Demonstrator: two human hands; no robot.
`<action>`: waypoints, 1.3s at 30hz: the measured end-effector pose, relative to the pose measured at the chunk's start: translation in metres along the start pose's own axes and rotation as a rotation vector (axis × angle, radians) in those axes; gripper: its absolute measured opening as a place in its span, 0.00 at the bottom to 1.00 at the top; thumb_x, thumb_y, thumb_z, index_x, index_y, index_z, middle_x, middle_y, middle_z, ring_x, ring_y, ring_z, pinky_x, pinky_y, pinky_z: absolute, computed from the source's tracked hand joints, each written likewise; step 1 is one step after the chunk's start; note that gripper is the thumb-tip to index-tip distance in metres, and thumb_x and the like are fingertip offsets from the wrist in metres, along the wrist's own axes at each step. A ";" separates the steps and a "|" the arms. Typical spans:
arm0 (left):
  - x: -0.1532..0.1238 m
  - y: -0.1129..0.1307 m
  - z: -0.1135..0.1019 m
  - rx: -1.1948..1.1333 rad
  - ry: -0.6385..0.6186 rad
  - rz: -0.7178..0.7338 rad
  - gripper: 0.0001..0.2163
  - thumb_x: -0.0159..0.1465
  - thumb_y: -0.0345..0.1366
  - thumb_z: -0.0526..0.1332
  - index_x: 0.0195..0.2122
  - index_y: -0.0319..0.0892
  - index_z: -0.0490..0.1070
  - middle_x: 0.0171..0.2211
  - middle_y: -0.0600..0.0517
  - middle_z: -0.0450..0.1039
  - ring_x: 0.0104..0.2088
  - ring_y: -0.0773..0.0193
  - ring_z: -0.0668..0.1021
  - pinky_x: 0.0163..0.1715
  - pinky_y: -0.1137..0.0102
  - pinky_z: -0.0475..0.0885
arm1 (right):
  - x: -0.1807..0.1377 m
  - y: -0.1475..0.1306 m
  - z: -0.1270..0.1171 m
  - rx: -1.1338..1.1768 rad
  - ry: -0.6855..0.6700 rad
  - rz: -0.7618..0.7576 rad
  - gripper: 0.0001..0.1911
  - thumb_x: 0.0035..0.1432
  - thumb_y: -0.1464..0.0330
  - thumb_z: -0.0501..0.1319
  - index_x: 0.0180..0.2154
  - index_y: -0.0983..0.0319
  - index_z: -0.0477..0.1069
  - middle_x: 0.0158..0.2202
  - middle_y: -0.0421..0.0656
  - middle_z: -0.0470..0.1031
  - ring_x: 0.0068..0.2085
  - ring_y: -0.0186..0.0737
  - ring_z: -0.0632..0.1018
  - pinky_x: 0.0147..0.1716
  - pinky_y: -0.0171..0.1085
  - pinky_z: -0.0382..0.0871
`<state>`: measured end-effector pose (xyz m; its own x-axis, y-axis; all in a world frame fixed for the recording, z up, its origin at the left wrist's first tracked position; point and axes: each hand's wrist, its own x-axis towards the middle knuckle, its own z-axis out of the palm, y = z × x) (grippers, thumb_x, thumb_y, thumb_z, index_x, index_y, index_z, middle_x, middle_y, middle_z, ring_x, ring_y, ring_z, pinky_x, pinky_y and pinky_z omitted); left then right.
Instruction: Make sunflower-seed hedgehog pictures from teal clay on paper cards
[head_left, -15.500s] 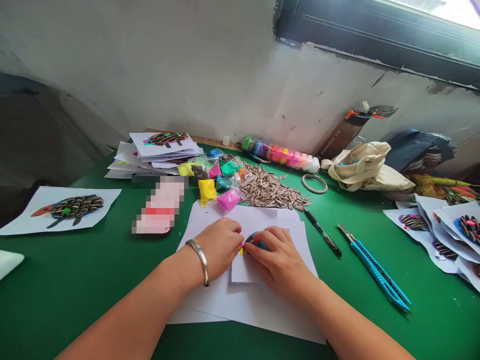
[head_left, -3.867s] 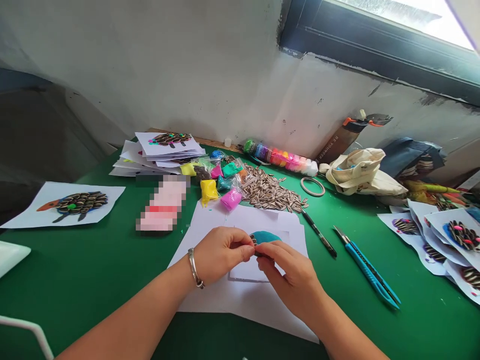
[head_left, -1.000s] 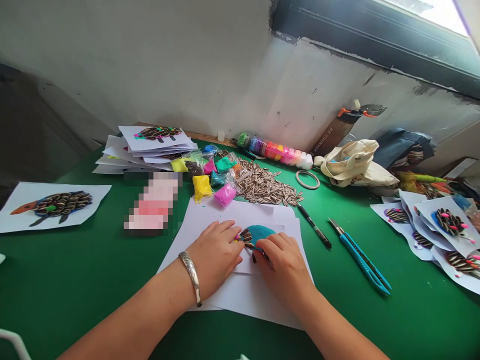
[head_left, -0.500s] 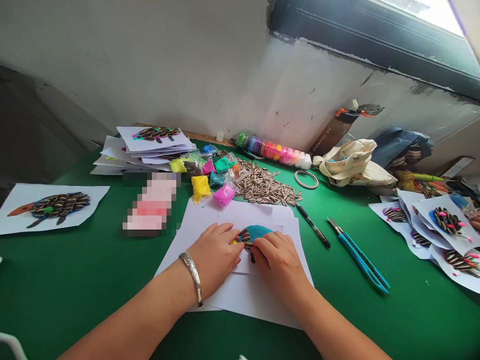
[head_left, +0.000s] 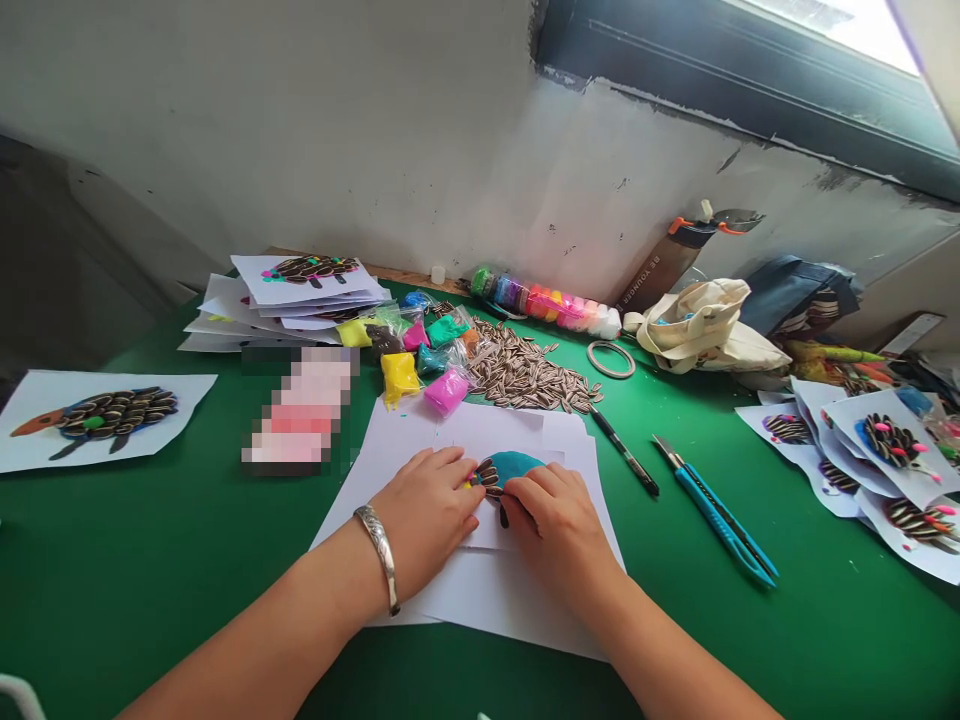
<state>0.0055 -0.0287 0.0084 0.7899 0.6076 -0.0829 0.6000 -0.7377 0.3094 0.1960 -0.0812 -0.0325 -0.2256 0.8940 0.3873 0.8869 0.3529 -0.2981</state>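
Note:
A patch of blue clay with a yellow bit at its left end lies on white paper. Several striped sunflower seeds are set into its left part. My left hand, a silver bangle at the wrist, lies on the paper with its fingers stretched out, their tips at the left end of the clay. My right hand bends over the clay's lower edge, thumb and forefinger pinched on a sunflower seed, partly hidden by the fingers. A small dark piece shows below the clay.
Loose sunflower seeds are heaped behind the paper, beside bagged clay. A black pen and a blue craft knife lie to the right. Finished seed pictures lie left and right. A bottle stands at the back.
The view has shifted very slightly. Both hands stay at the clay in nearly the same pose, and nothing else has visibly moved.

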 end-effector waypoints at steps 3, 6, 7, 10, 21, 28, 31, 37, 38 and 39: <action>-0.002 -0.001 -0.002 -0.042 -0.002 0.002 0.10 0.66 0.31 0.58 0.47 0.40 0.73 0.53 0.43 0.71 0.58 0.48 0.67 0.58 0.50 0.63 | -0.001 0.000 0.000 0.023 -0.005 0.016 0.09 0.62 0.72 0.57 0.30 0.60 0.73 0.26 0.41 0.72 0.31 0.40 0.68 0.32 0.37 0.54; -0.003 -0.005 -0.003 -0.074 0.039 0.002 0.10 0.66 0.30 0.58 0.47 0.40 0.73 0.54 0.43 0.70 0.58 0.49 0.68 0.57 0.51 0.65 | 0.001 0.003 -0.005 0.074 -0.014 0.045 0.09 0.62 0.72 0.57 0.31 0.60 0.73 0.27 0.41 0.72 0.31 0.39 0.69 0.33 0.37 0.56; -0.003 -0.007 -0.002 -0.076 0.057 0.003 0.10 0.65 0.30 0.58 0.46 0.40 0.73 0.53 0.43 0.71 0.57 0.49 0.68 0.57 0.52 0.66 | 0.004 0.005 -0.007 0.086 -0.020 0.054 0.08 0.62 0.73 0.57 0.31 0.60 0.74 0.27 0.41 0.73 0.32 0.39 0.70 0.33 0.37 0.57; -0.001 -0.011 0.000 -0.064 0.080 0.005 0.07 0.65 0.29 0.58 0.42 0.40 0.73 0.47 0.44 0.72 0.52 0.51 0.71 0.54 0.53 0.68 | 0.018 0.013 -0.019 0.076 -0.065 0.083 0.09 0.62 0.73 0.57 0.32 0.60 0.75 0.29 0.42 0.74 0.34 0.40 0.72 0.35 0.37 0.59; -0.001 -0.010 0.006 -0.035 0.076 -0.019 0.14 0.64 0.31 0.58 0.51 0.41 0.68 0.47 0.44 0.71 0.52 0.51 0.70 0.54 0.54 0.67 | 0.117 0.035 -0.002 -0.288 -0.220 0.109 0.15 0.64 0.71 0.52 0.30 0.59 0.74 0.31 0.43 0.77 0.36 0.39 0.74 0.34 0.35 0.58; -0.003 -0.011 0.013 -0.038 0.123 -0.018 0.10 0.63 0.31 0.59 0.46 0.42 0.69 0.47 0.46 0.71 0.52 0.51 0.70 0.56 0.52 0.63 | 0.139 0.037 0.019 -0.345 -0.228 0.115 0.09 0.59 0.72 0.55 0.30 0.62 0.74 0.31 0.49 0.78 0.34 0.45 0.75 0.31 0.38 0.56; -0.003 -0.010 0.011 -0.038 0.118 -0.018 0.10 0.63 0.31 0.59 0.46 0.42 0.69 0.46 0.45 0.71 0.52 0.51 0.70 0.56 0.52 0.63 | 0.142 0.035 0.019 -0.338 -0.222 0.103 0.09 0.58 0.74 0.56 0.31 0.61 0.74 0.30 0.49 0.77 0.33 0.44 0.75 0.31 0.38 0.57; -0.003 -0.012 0.009 -0.045 0.104 -0.004 0.08 0.64 0.32 0.58 0.45 0.42 0.70 0.45 0.45 0.71 0.51 0.51 0.70 0.55 0.54 0.64 | 0.121 0.034 0.003 -0.225 -0.140 0.106 0.13 0.61 0.75 0.52 0.33 0.61 0.75 0.35 0.48 0.76 0.37 0.42 0.74 0.34 0.37 0.62; -0.003 -0.012 0.010 -0.043 0.104 -0.003 0.09 0.64 0.32 0.58 0.46 0.41 0.70 0.45 0.45 0.70 0.51 0.51 0.69 0.55 0.53 0.64 | 0.112 0.034 -0.002 -0.106 -0.103 0.121 0.13 0.62 0.74 0.52 0.33 0.61 0.75 0.35 0.46 0.75 0.37 0.41 0.74 0.34 0.37 0.63; -0.002 -0.012 0.010 -0.043 0.105 -0.003 0.10 0.64 0.32 0.58 0.46 0.41 0.70 0.45 0.45 0.70 0.51 0.51 0.69 0.55 0.53 0.64 | 0.101 0.033 -0.006 0.036 -0.058 0.145 0.12 0.61 0.73 0.53 0.33 0.60 0.75 0.33 0.44 0.75 0.36 0.40 0.74 0.35 0.36 0.64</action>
<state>-0.0021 -0.0243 -0.0046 0.7691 0.6390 0.0148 0.5946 -0.7239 0.3500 0.2052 0.0194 0.0021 -0.1197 0.9505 0.2868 0.8972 0.2273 -0.3788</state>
